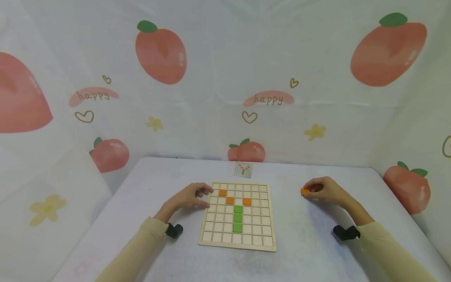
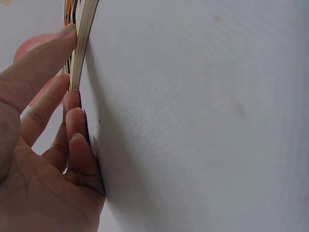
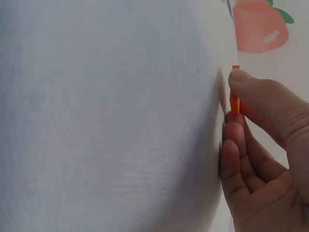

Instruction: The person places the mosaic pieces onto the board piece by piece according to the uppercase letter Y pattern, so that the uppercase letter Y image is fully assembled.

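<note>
A wooden grid board (image 1: 237, 246) lies on the table. Three orange square tiles (image 1: 222, 192) sit in its upper cells, with three green square tiles (image 1: 238, 218) in a column below. My left hand (image 1: 194, 195) rests at the board's left edge. In the left wrist view its thumb and index finger (image 2: 50, 99) touch the board's side (image 2: 83, 43), and the other fingers bend loosely near the table. Right of the board, my right hand (image 1: 323, 190) pinches another orange square tile (image 1: 304, 192) between thumb and fingers. That tile (image 3: 235, 104) stands edge-on in the right wrist view.
Behind the board lies a small card (image 1: 243, 169) printed with a coloured grid pattern. The white table (image 1: 299, 250) extends on both sides of the board. A white curtain with fruit prints (image 1: 211, 117) hangs right behind the table's back edge.
</note>
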Demonstrator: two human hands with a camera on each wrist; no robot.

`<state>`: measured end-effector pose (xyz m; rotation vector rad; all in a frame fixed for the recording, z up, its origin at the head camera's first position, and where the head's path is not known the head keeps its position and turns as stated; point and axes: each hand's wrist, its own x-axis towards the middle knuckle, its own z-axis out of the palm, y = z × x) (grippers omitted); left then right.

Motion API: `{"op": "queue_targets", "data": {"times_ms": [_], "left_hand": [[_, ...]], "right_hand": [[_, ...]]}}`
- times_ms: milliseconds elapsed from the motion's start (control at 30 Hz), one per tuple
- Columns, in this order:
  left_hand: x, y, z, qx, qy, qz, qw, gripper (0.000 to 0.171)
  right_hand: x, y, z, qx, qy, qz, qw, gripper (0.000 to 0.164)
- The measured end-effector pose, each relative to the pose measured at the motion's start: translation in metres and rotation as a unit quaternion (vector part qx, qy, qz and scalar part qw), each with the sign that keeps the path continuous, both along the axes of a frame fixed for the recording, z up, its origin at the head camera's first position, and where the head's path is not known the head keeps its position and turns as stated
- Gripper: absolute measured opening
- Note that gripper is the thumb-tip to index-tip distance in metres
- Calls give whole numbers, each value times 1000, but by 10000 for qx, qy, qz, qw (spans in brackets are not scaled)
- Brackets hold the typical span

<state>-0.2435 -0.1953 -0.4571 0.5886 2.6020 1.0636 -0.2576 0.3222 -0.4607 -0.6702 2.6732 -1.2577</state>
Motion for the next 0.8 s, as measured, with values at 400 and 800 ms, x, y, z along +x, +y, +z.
{"op": "queue_targets", "data": {"times_ms": [400,800], "left_hand": [[-1,0,1,-3,19,-12,10000,48],[-2,0,-1,35,-48,8,10000,47]], "right_hand": [[-1,-19,-2,-285,125,316,9990,21],[-1,-54,-6,-615,-16,504,9968,23]]}}
